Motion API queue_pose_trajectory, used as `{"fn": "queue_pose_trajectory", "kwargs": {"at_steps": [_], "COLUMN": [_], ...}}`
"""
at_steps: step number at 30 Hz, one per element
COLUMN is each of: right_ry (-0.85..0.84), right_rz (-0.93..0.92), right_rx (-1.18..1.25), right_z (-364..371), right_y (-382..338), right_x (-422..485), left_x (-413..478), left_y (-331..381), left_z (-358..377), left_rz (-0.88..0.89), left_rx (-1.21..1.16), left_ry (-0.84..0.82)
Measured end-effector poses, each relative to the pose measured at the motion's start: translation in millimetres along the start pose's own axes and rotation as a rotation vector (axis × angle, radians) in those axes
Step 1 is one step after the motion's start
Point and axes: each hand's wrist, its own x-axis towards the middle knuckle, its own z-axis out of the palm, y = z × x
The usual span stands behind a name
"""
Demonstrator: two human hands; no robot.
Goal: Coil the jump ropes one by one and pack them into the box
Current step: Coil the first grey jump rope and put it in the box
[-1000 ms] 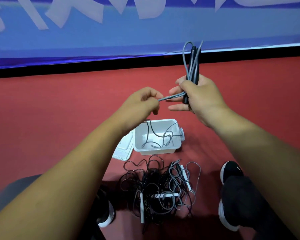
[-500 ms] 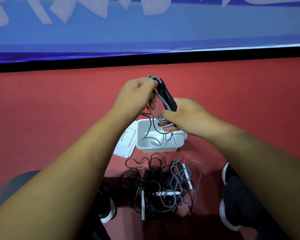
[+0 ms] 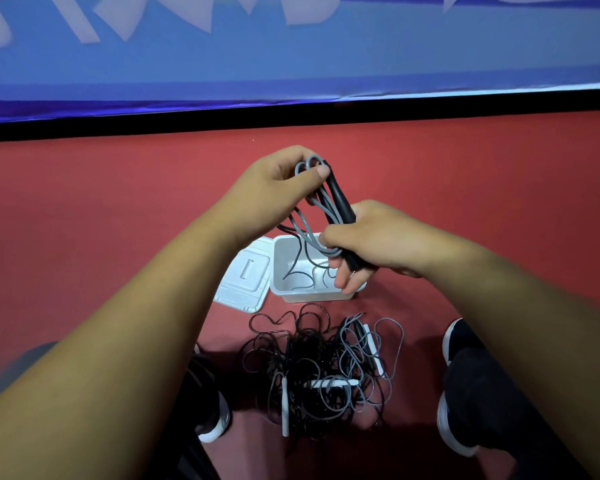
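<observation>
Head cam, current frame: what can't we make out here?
Head view only:
- White box: its right part is hidden by the right hand, so the rope inside cannot be counted.
- Held rope: the loop count is hidden inside the left hand and the right hand's fingers.
- Pile of ropes: too tangled and thin to count.
- Banner: lettering cut off by the top edge.

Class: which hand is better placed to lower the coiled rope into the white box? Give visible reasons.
Probably the right hand: it grips the coiled rope low, over the box; the left hand pinches higher.
</observation>
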Motion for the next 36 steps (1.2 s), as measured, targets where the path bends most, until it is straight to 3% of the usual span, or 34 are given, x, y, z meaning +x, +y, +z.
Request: {"fn": "queue_pose_trajectory", "kwargs": {"at_steps": [4,9,15,18,23,27,30,33,36], "right_ry": [-0.025,0.033,-0.090,-0.073,0.070,0.235,0.328,0.262,0.091], "right_rz": [-0.012,-0.006,0.040,0.037,0.041,0.018,-0.012,-0.044,-0.064], "right_rx": [0.030,0.259,0.395,0.416,0.498,0.537,0.550,0.522,0.454], "right_z": [-1.6,-5.1,-3.3,-6.9,-11.5,-22.0,-31.6,-32.3,-29.1], "right_y": [-2.1,-2.1,-1.7,-5.5,-2.3,1.9,7.2,5.6,1.2], "right_x": [-0.8,4.7,3.8,2.7,9.2,16.2,20.1,17.2,10.6], "left_x": [3.0,8.6,9.7,10.5,8.2,5.1,2.7,0.7,4.4], "left_y": [-5.8,-12.7,-13.3,-13.8,-20.6,-30.1,-37.5,-42.3,-50.2], "left_z": [2.4,4.1,4.7,-1.3,-18.8,-30.0,-31.6,-30.0,-27.9], "left_rz": [-0.043,-0.067,-0.021,-0.032,-0.135,-0.156,-0.192,-0.239,-0.242], "left_rx": [-0.058,-0.108,-0.129,-0.118,0.010,0.099,0.195,0.332,0.494], "left_ry": [0.048,0.170,0.149,0.167,0.065,-0.262,-0.421,-0.428,-0.344]}}
